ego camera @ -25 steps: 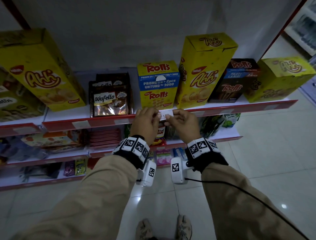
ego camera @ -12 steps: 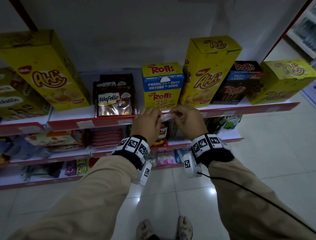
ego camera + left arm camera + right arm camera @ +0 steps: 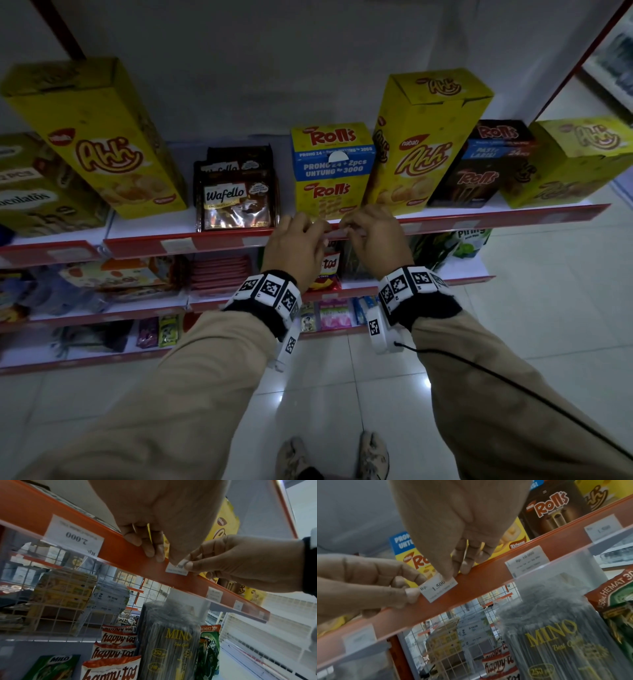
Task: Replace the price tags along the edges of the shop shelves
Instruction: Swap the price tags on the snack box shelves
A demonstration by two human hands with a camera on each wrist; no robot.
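Price tag [image 3: 438, 588]: read "Rp. 1.500" only from right wrist; lay against red shelf strip [image 3: 481, 582].
Left hand [image 3: 368, 582]: pinched tag's left end.
Right hand [image 3: 240, 563]: pinched its right end.

This is a shop. Above the left hand [image 3: 294, 246] and right hand [image 3: 376, 240], snack boxes [image 3: 334, 171] stand in rows on a white shelf with a red edge strip [image 3: 496, 219] carrying printed price tags [image 3: 438, 588]. Below the hands, lower shelves [image 3: 411, 287] hold packaged goods over a tiled floor [image 3: 531, 308].
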